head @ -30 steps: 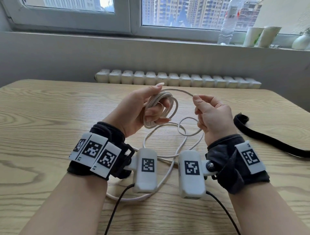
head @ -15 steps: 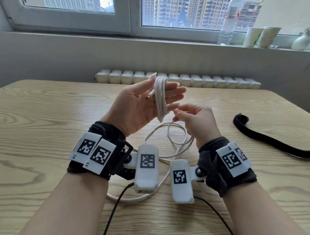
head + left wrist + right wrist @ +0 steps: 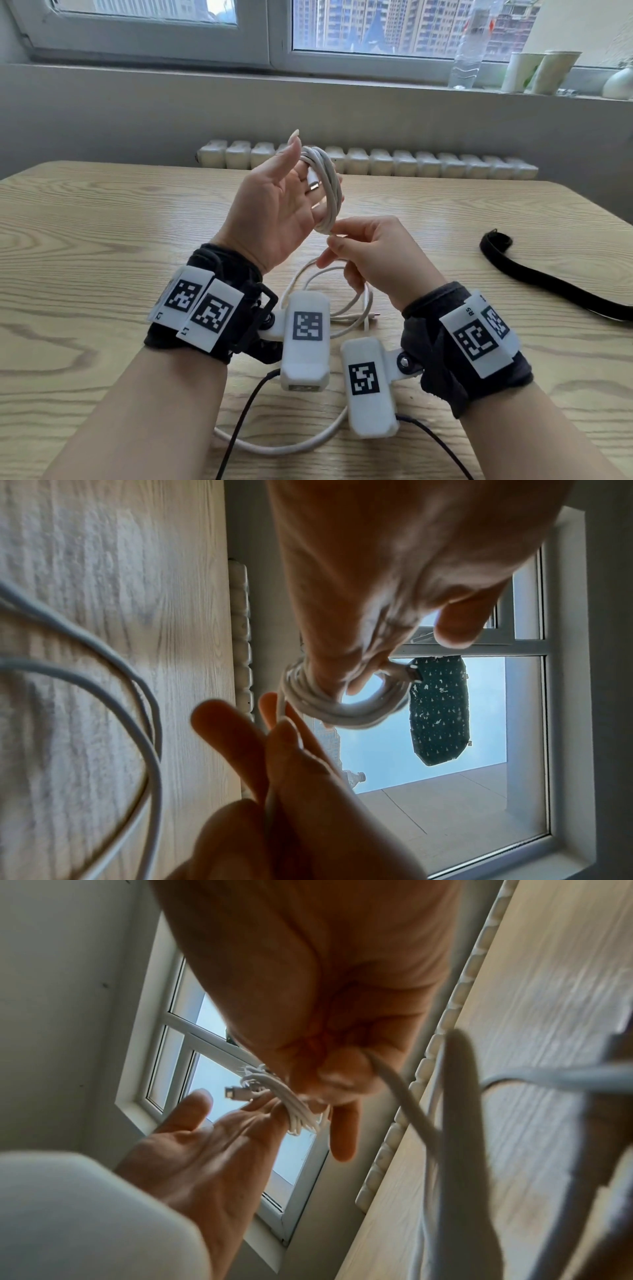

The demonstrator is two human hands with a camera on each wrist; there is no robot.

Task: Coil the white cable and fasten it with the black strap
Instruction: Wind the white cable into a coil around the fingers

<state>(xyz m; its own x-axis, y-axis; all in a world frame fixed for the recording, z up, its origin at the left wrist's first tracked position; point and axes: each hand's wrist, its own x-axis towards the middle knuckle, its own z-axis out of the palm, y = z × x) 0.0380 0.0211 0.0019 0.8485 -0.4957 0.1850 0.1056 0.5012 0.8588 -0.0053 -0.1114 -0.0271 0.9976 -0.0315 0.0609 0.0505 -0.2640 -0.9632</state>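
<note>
head view: left hand point(image 3: 274, 202) raised, fingers straight, white cable point(image 3: 329, 192) coiled around them. right hand point(image 3: 373, 260) grip pinches the loose strand below. black strap point(image 3: 548, 284) lies on worktop point(image 3: 102, 240), far right.

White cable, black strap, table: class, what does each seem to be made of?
White cable: probably smooth matte plastic sheath; it bends into tight loops.
Black strap: seemingly soft woven fabric; dull, limp, fuzzy-edged.
Table: wood or wood-look laminate; pale printed-looking grain.
</note>
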